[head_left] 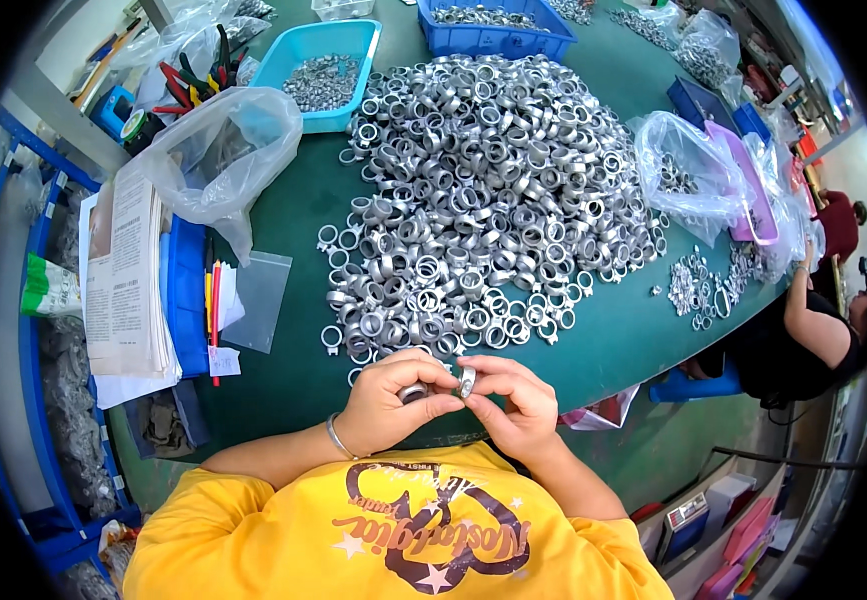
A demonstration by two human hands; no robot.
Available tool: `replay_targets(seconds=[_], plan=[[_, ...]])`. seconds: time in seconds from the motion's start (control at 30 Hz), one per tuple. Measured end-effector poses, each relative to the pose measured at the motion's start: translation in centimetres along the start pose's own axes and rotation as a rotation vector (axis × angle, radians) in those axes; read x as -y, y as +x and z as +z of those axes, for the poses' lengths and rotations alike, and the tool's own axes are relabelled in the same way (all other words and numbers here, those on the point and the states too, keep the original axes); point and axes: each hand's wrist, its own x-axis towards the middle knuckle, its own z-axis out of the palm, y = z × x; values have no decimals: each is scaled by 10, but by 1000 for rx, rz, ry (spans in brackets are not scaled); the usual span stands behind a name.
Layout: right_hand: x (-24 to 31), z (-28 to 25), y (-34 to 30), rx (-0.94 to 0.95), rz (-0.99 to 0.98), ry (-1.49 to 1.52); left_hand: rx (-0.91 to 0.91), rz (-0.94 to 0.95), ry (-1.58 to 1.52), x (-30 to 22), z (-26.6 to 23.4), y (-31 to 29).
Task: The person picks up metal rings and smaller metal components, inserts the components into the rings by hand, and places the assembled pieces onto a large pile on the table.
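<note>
Close to my body, at the near edge of the green table (pixel 303 270), both my hands are closed and almost meet. My left hand (pixel 389 402) curls round a grey metal ring (pixel 413 392), partly hidden by the fingers. Between thumb and fingers of my right hand (pixel 515 402), another metal ring (pixel 467 381) is held upright, edge toward me, and my left fingertips are close beside it. Just beyond the hands spreads a big heap of similar metal rings (pixel 493 190), many with small lugs.
Left of the heap are a turquoise bin (pixel 371 60) of small parts, a plastic bag (pixel 223 150), pliers (pixel 193 80) and papers (pixel 123 290). A blue crate (pixel 498 40) stands behind. Rightward lie loose small parts (pixel 698 285), a bag (pixel 688 170) and a co-worker's arm (pixel 813 325).
</note>
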Motion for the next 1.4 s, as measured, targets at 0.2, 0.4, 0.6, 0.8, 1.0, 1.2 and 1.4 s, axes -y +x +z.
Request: replay_targets(seconds=[0.2,0.4,0.6,0.8,1.0,1.2,1.4], plan=[[-5,6,-2,-96,-51,-9,-51,-61,-40,3,1,-3],[-2,11,-5,-244,42,217,-88,-57,-43,5,-2,-3],[-3,9,-4,-223,-67,159,-51,-330,-342,0,-4,-4],[0,3,-2,-138,46,16,-89,-285,-347,6,-2,-3],[-9,8,-6,-155,246,353,-94,-145,-251,5,-2,-3],[-13,11,-10,-156,301,463,-104,-109,-170,6,-4,-3],[-11,8,-8,-141,216,431,-116,-126,-168,9,-3,-4]])
